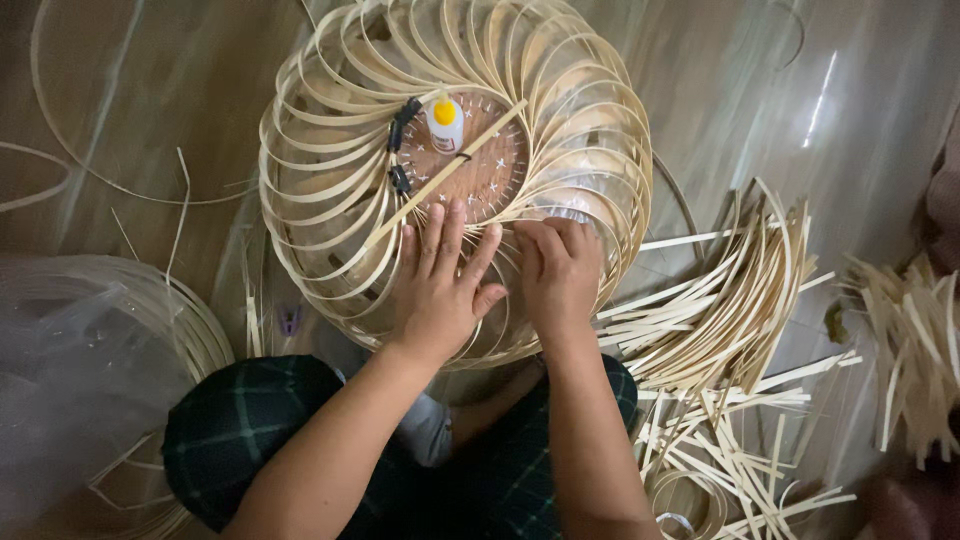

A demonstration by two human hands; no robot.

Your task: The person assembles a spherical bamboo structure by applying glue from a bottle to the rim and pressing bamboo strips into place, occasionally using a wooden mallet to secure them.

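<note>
A round lampshade-like frame of curved bamboo strips [330,150] rests against my knees, with a brown disc [480,165] at its centre. On the disc stands a small white glue bottle with a yellow cap [445,124], and a loose bamboo strip [450,170] lies across it. Two black clips [403,120] grip the disc's left edge. My left hand [440,285] lies flat on the near strips, fingers spread. Just to its right, my right hand [558,272] presses with curled fingers on the strips by the disc's rim.
A pile of cut bamboo strips [720,300] lies at the right, with more [915,340] at the far right. A second bamboo frame wrapped in clear plastic [90,370] sits at the left. Thin loose strips [180,200] curl on the shiny floor.
</note>
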